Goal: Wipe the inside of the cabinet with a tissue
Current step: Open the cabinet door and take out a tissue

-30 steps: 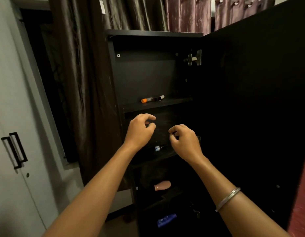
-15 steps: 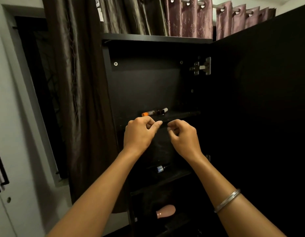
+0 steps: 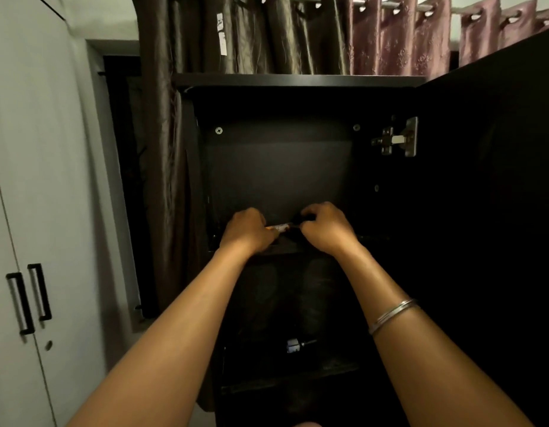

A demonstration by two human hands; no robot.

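The black cabinet point(image 3: 276, 167) stands open in front of me, its door point(image 3: 488, 217) swung out to the right. Both my hands reach onto its top shelf point(image 3: 285, 250). My left hand point(image 3: 247, 231) has its fingers curled round one end of a small orange-capped tube point(image 3: 279, 227). My right hand point(image 3: 324, 229) curls round a small dark bottle point(image 3: 299, 217) right beside the tube. No tissue is in view.
A small blue-and-white item point(image 3: 293, 346) lies on the shelf below. A metal hinge point(image 3: 396, 140) sits at the upper right inside. A brown curtain point(image 3: 165, 180) hangs left of the cabinet, and a white wardrobe with black handles point(image 3: 29, 298) stands further left.
Both hands rose from in front of the second shelf to the top shelf and closed on the tube and the bottle lying there. My view tilted upward.
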